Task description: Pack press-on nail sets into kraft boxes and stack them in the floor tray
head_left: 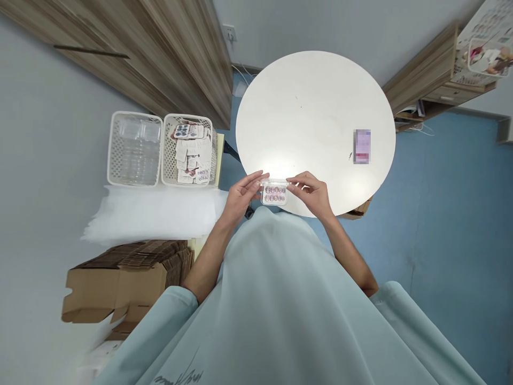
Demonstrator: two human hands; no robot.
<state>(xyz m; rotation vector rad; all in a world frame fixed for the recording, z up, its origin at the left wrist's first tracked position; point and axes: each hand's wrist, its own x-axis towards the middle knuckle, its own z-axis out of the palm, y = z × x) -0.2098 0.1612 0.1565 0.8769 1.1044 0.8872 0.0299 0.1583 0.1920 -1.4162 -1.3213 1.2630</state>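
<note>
A small clear plastic box of press-on nails [274,194] is at the near edge of the round white table, in front of my body. Two rows of shiny pinkish-purple nails show in it. My left hand [242,193] grips its left side, thumb and fingers at the upper left corner. With thumb and fingertips, my right hand [310,191] pinches the upper right corner. A clear strip, seemingly the lid, runs along the far side between my fingers; how far it is raised I cannot tell.
The round white table [304,107] carries a blurred purple phone-like object [362,146] at right. At left stand a basket of clear plastic boxes [115,155] and a basket of nail cards [169,160]. White sheets [156,214] and folded cardboard boxes [96,291] lie nearer.
</note>
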